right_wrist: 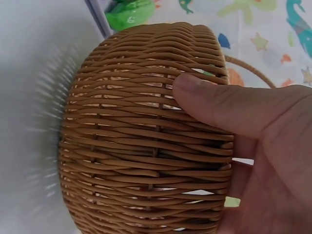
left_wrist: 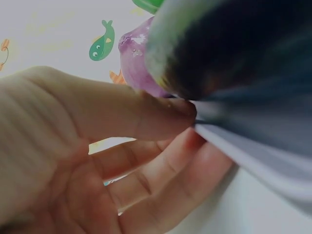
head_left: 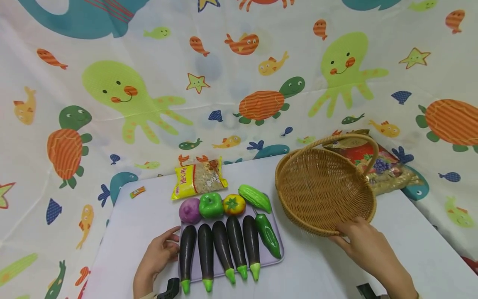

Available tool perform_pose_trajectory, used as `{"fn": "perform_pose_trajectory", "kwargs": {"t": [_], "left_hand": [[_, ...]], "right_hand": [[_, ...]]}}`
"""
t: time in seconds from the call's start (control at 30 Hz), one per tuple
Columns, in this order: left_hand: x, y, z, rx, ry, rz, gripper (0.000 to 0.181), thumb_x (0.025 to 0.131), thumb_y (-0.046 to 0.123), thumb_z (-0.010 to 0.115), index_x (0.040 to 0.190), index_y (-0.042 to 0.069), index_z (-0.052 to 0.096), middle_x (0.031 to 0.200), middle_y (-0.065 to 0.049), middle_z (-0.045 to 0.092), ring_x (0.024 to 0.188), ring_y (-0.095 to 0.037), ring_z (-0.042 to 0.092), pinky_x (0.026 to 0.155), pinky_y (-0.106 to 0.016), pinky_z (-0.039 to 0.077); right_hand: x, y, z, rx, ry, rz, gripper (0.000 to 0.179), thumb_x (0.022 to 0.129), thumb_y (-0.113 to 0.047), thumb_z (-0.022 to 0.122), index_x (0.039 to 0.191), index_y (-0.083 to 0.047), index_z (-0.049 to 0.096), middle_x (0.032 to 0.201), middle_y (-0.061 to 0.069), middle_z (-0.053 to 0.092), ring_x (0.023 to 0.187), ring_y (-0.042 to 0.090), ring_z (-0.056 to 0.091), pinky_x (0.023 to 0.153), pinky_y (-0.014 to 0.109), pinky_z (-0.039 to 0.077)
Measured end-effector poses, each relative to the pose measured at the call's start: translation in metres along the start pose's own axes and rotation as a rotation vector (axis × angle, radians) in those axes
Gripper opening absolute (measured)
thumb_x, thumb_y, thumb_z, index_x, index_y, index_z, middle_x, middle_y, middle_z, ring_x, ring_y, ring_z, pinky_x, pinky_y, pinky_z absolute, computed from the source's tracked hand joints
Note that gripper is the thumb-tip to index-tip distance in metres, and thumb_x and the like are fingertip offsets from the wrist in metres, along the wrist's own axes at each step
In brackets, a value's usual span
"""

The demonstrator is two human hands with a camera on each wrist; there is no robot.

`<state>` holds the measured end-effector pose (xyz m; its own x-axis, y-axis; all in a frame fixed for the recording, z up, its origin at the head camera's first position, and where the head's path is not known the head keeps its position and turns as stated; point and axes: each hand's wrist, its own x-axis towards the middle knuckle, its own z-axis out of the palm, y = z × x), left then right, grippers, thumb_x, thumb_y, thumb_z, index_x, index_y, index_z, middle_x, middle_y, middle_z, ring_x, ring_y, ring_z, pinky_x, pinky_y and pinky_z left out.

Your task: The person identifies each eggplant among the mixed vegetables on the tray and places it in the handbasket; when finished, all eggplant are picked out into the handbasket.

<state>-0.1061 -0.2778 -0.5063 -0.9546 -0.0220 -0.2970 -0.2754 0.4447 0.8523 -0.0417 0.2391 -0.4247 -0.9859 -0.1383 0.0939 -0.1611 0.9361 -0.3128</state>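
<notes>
At the left edge of a lavender tray [head_left: 266, 258], my left hand [head_left: 157, 256] pinches the rim between thumb and fingers, as the left wrist view shows. Several dark eggplants [head_left: 221, 245] with green ends lie side by side on the tray. Behind them sit a purple onion [head_left: 189, 210], a green bell pepper [head_left: 211, 205], a yellow-orange pepper [head_left: 234, 204] and a bitter melon [head_left: 255, 198]; a long green pepper [head_left: 268, 236] lies at the right. My right hand [head_left: 367, 245] grips the near rim of a tilted wicker basket [head_left: 321, 187], thumb on its outer weave.
A yellow food packet [head_left: 199, 178] lies behind the tray. A small orange wrapper [head_left: 137, 192] is at the table's back left. Behind the basket leans a red and gold bag [head_left: 388, 166]. A patterned cloth [head_left: 224, 83] hangs along the back of the white table [head_left: 127, 224].
</notes>
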Motion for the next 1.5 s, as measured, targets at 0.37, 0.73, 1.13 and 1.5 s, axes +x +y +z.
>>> {"fn": "perform_pose_trajectory", "kwargs": {"t": [0.37, 0.73, 1.13, 1.5], "left_hand": [[0.004, -0.001, -0.001, 0.001, 0.005, -0.006, 0.065, 0.083, -0.02, 0.056, 0.146, -0.004, 0.05, 0.111, -0.016, 0.059, 0.084, -0.022, 0.061, 0.061, -0.035, 0.06], [0.001, -0.001, -0.002, -0.008, 0.003, -0.004, 0.066, 0.082, -0.02, 0.055, 0.146, -0.005, 0.05, 0.111, -0.016, 0.058, 0.084, -0.022, 0.061, 0.061, -0.035, 0.06], [-0.001, 0.001, 0.0, -0.005, 0.006, -0.009, 0.067, 0.081, -0.02, 0.054, 0.146, -0.004, 0.05, 0.111, -0.016, 0.057, 0.084, -0.022, 0.06, 0.06, -0.034, 0.059], [-0.001, 0.0, 0.001, -0.007, 0.006, -0.002, 0.065, 0.083, -0.019, 0.054, 0.146, -0.003, 0.05, 0.111, -0.016, 0.057, 0.084, -0.022, 0.06, 0.06, -0.035, 0.06]], "right_hand": [[-0.01, -0.05, -0.014, -0.043, 0.209, -0.077, 0.045, 0.087, -0.026, 0.079, 0.127, -0.006, 0.069, 0.126, 0.022, 0.063, 0.112, 0.044, 0.059, 0.074, 0.063, 0.057], [-0.001, -0.115, 0.082, 0.15, -0.102, -0.395, 0.048, 0.095, -0.032, 0.071, 0.138, -0.014, 0.062, 0.096, 0.002, 0.068, 0.08, 0.016, 0.066, 0.058, 0.033, 0.054], [0.004, -0.132, 0.11, 0.192, -0.297, -0.364, 0.057, 0.094, -0.043, 0.07, 0.145, -0.021, 0.056, 0.092, 0.003, 0.061, 0.061, 0.009, 0.051, 0.046, 0.026, 0.039], [0.001, -0.137, 0.115, 0.13, -0.25, -0.347, 0.05, 0.089, -0.041, 0.076, 0.134, -0.022, 0.062, 0.105, 0.01, 0.064, 0.075, 0.02, 0.065, 0.048, 0.033, 0.048]]}}
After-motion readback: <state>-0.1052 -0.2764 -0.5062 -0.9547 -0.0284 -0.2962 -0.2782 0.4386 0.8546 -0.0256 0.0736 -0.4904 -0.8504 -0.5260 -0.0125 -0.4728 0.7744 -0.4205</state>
